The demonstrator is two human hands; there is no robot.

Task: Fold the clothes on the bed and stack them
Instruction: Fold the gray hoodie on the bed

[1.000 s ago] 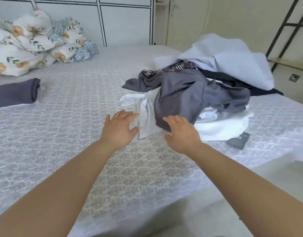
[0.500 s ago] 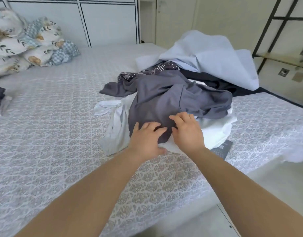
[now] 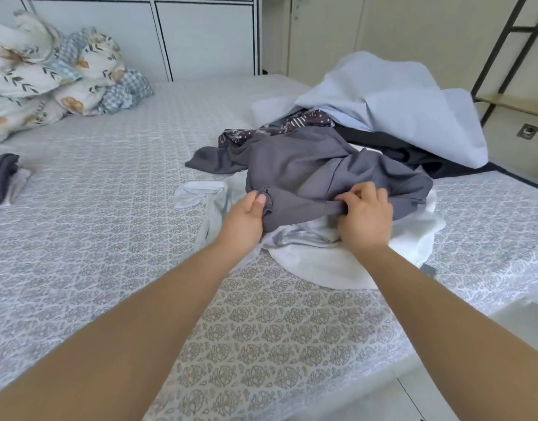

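A heap of unfolded clothes lies on the right side of the bed. On top is a crumpled grey garment. My left hand grips its near edge at the left, thumb on top of the cloth. My right hand pinches the same edge further right. Under the grey garment lie white clothes, with a dark patterned piece, a black garment and a large pale blue cloth behind. A folded grey garment rests at the far left.
Floral pillows and bedding are piled at the head of the bed, back left. A small dark object peeks from under the white clothes. The bed's near edge drops to the floor at the lower right. A black metal frame stands at the right.
Both hands reached from the bedsheet onto the pile and have taken hold of the grey garment's near edge, bunching it up. The view has shifted right.
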